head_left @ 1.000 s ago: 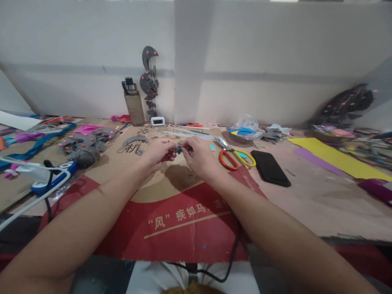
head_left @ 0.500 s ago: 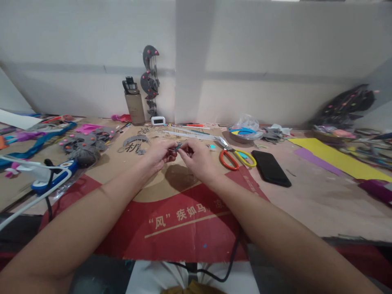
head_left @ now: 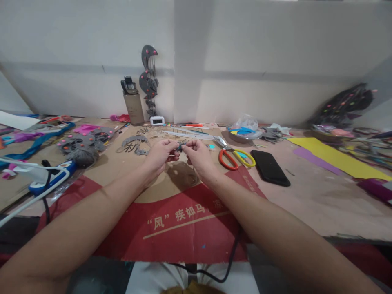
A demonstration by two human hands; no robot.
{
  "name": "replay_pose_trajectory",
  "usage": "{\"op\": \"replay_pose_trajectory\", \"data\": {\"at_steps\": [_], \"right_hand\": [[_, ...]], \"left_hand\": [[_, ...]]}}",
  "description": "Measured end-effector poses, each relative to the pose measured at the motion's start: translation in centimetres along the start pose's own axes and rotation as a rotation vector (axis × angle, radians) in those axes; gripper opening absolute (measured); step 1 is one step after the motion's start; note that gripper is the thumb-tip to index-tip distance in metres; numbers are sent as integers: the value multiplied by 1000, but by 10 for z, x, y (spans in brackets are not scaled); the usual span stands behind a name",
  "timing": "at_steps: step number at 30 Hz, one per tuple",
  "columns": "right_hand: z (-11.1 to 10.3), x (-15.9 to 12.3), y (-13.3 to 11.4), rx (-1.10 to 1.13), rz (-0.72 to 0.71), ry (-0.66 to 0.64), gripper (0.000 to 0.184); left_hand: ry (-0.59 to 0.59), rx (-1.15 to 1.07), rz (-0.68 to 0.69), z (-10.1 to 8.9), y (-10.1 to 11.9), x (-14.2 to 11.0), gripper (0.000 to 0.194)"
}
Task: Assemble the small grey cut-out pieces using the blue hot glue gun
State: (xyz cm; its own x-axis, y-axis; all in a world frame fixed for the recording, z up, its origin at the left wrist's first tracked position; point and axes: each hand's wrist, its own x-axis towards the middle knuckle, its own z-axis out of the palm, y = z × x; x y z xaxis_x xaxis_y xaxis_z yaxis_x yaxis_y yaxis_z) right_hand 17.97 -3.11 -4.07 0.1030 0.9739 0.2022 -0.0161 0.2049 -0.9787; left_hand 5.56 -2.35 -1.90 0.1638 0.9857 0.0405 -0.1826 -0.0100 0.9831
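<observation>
Both my hands meet above the middle of the cardboard sheet [head_left: 171, 237]. A small dark teal piece [head_left: 180, 146] is pinched between my left hand [head_left: 163, 157] and my right hand [head_left: 197, 157]; it is too small and too covered by fingers to name. My left fingers are closed on its left side, my right thumb and fingertips on its right side. Just left of my hands lies a grey curved felt-like piece [head_left: 134, 141]. Scissors [head_left: 228, 157] with one red and one yellow handle lie to the right of my right hand.
A black phone [head_left: 270, 168] lies right of the scissors. Behind are a water bottle [head_left: 133, 106], a small white clock [head_left: 157, 121], rulers [head_left: 190, 134] and a bowl [head_left: 243, 135]. On the left are a blue-and-white power strip [head_left: 52, 177] and grey yarn [head_left: 83, 155]; a yellow sheet [head_left: 330, 157] lies far right.
My right fingers have shifted slightly at the small teal piece, and a bit more of it shows between my hands. The whole view has drifted slightly; the table items lie as before.
</observation>
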Motion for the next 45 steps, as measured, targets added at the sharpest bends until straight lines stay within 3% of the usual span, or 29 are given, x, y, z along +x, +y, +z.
{"op": "replay_pose_trajectory", "data": {"at_steps": [4, 12, 18, 29, 33, 39, 45], "right_hand": [[-1, 0, -1, -58, -35, -67, 16], [-9, 2, -9, -148, -22, 1, 11], [-10, 2, -9, -199, -46, -21, 13], [-5, -7, -13, -367, -240, 12, 11], [-3, -7, -14, -288, -185, 4, 12], [-4, -2, -11, 100, 50, 10, 17], [-2, -4, -11, 242, 80, -42, 21]], "left_hand": [[-24, -48, -23, 2, -1, 0, 8], [-192, -40, -106, -7, 5, 2, 14], [-146, 148, -16, -12, 6, 4, 25], [-81, 208, 63, -10, 0, 5, 15], [-78, 150, 37, -10, -2, 7, 14], [-161, -105, -4, -5, 0, 5, 20], [-104, -119, 17, -2, -2, 3, 20]]}}
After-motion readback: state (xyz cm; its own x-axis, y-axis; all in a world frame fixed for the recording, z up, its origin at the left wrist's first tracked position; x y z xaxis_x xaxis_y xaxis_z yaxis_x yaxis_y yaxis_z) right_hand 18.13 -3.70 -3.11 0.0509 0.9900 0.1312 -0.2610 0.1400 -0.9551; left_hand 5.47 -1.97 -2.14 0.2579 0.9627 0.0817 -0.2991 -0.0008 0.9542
